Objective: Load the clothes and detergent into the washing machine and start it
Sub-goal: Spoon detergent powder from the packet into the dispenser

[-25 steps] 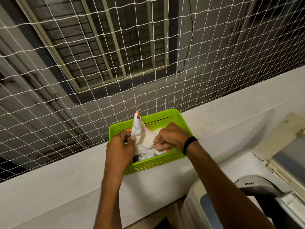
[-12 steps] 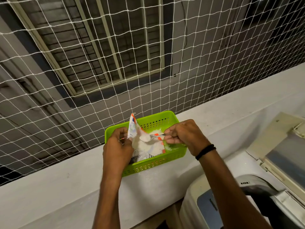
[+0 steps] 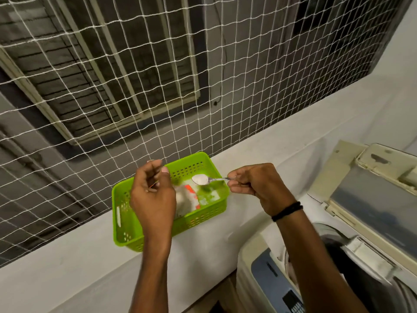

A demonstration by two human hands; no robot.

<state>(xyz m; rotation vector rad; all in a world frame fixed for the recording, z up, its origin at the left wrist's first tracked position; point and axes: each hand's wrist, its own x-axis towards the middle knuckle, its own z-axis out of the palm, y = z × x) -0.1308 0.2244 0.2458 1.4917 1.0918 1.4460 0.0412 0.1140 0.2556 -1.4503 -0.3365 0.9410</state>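
A green plastic basket (image 3: 212,213) stands on the white ledge (image 3: 67,256). Inside it lies a white and orange detergent packet (image 3: 188,197), partly hidden behind my left hand (image 3: 153,195). That hand is curled over the basket's left half, and a bit of the packet's orange edge shows between its fingers. My right hand (image 3: 257,186) pinches the handle of a metal spoon (image 3: 200,179) heaped with white powder, held level above the basket. The washing machine (image 3: 270,281) sits at lower right with its lid (image 3: 372,199) raised and dark clothes (image 3: 352,267) in the drum.
A white rope net (image 3: 158,86) closes off the opening above the ledge, right behind the basket. Beyond it are a grey wall and a barred window. The machine's blue control panel faces me, close under my right forearm.
My right hand has drawn the spoon out of the packet and moved right with powder on it. The packet has sunk lower into the basket, and my left hand has lifted.
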